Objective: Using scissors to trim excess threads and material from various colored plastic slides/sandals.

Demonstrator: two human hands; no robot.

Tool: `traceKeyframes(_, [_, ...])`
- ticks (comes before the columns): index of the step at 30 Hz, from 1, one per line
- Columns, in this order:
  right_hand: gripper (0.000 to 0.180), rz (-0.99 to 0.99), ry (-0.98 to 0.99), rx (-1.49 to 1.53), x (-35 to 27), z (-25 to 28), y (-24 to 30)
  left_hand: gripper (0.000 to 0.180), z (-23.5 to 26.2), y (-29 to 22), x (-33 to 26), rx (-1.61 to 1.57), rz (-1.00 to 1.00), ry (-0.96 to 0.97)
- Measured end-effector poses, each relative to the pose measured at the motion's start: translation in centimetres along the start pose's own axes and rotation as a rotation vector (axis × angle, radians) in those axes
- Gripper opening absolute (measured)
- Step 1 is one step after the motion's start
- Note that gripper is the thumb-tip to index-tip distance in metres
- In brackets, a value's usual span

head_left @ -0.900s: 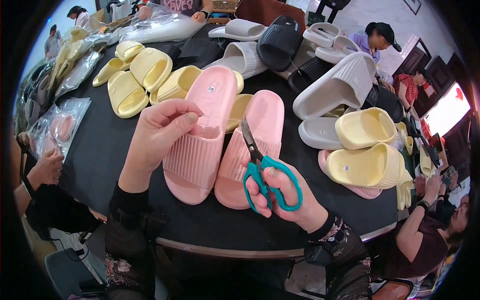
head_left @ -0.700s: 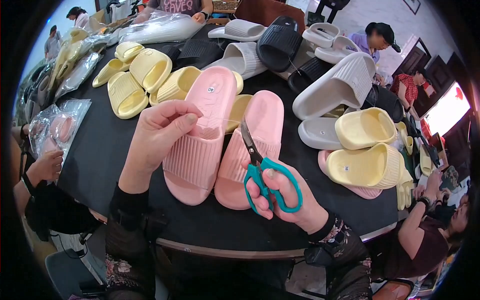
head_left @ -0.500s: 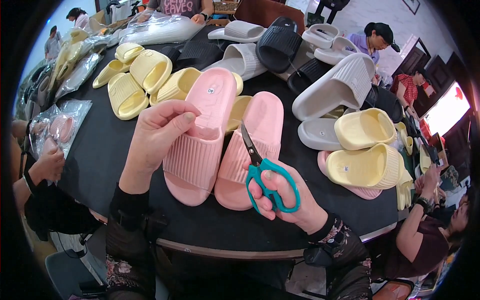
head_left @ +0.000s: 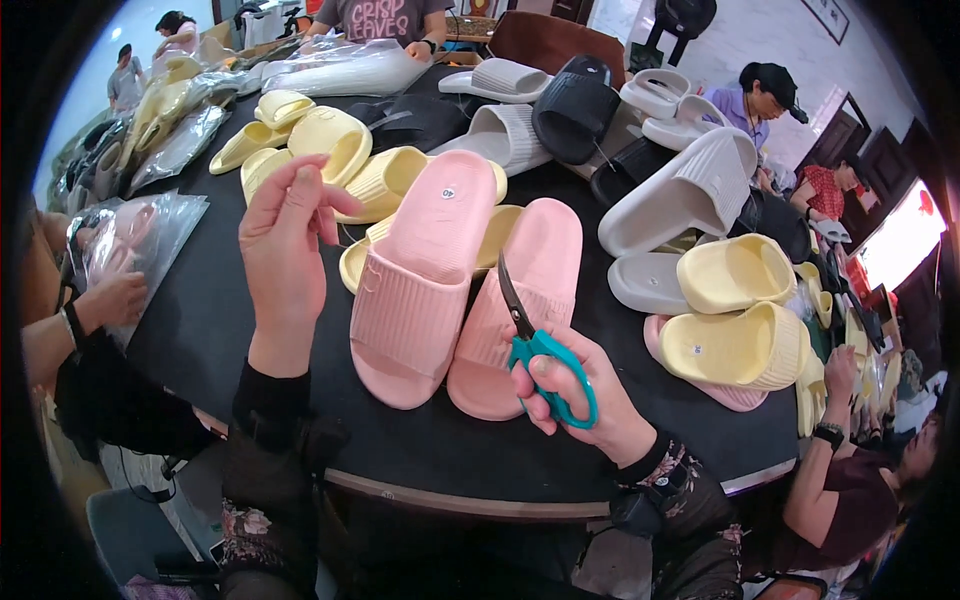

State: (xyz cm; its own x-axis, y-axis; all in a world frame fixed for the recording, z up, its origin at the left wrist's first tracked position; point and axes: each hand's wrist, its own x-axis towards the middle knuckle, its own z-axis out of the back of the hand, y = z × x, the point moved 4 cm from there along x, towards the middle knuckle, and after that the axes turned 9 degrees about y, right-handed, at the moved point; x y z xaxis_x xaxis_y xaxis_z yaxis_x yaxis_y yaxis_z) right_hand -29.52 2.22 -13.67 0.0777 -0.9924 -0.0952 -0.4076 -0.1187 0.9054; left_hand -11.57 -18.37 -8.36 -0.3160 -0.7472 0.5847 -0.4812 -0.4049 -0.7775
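Two pink ribbed slide slippers lie side by side before me: the left slipper [head_left: 415, 310] overlaps the edge of the right slipper [head_left: 545, 245]. My right hand [head_left: 615, 415] grips scissors [head_left: 548, 350] with teal handles; their dark curved blades point up over the right slipper and look closed. Raised to the left of the slippers, my left hand [head_left: 285, 260] has its thumb and forefinger pinched together. Whatever may be between those fingertips is too small to make out. Beneath and behind the pink pair lie yellow slippers [head_left: 390, 185].
Grey slippers [head_left: 680, 185], a black slipper [head_left: 575, 110] and yellow slippers [head_left: 735, 345] are piled to the right and back of the black table [head_left: 250, 350]. At left, another person's hand [head_left: 115, 300] holds a clear bag [head_left: 165, 235]. Other people work around the table.
My left hand has lifted off the left pink slipper and moved left, its fingers now clear of it. The scissors stay over the right slipper. The view has shifted slightly.
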Motion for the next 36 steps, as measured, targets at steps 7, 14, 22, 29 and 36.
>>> traceKeyframes(7, [0.033,0.003,-0.029,-0.008,-0.3,0.1,-0.4,0.026,2.7,-6.9,-2.2,-0.142,-0.155,-0.08])
traceKeyframes(14, [0.038,0.018,-0.057,-0.108,0.0,0.4,-0.5,0.029,9.6,-12.8,-7.9,0.134,-0.223,0.138])
traceKeyframes(22, [0.048,0.098,-0.127,-0.178,0.0,0.6,-0.9,0.024,19.2,-10.6,-17.9,0.634,0.178,-0.389])
traceKeyframes(29, [0.053,0.138,-0.087,-0.22,0.3,-0.3,-1.3,0.023,26.4,-5.3,-29.6,0.639,0.6,-0.643])
traceKeyframes(36, [0.052,0.161,-0.096,-0.226,0.3,-0.2,-1.3,0.023,30.0,0.2,-36.9,0.91,0.858,-0.5])
